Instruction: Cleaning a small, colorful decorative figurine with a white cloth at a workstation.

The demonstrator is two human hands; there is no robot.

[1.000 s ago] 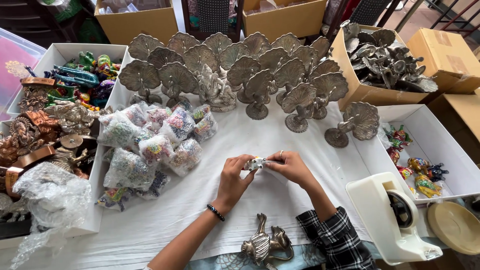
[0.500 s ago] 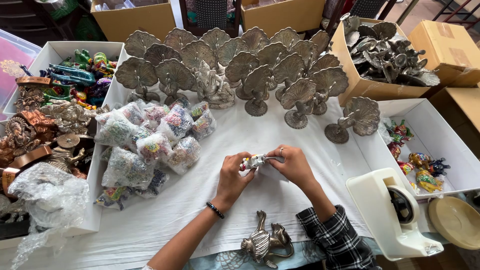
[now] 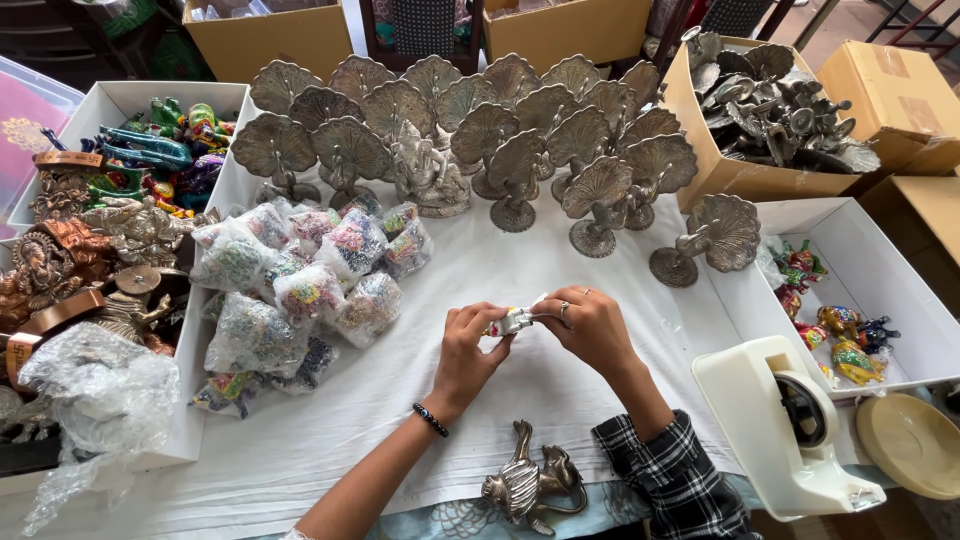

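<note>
Fingers [image 3: 540, 318] still on small wrapped figurine [image 3: 512, 322]

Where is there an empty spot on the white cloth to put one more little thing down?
Bare white cloth lies between the bubble-wrapped bundles, the metal peacock stands and the hands. More shows between the left hand and the metal horse figure. It is crowded along the back row and in the left box of figurines.
</note>
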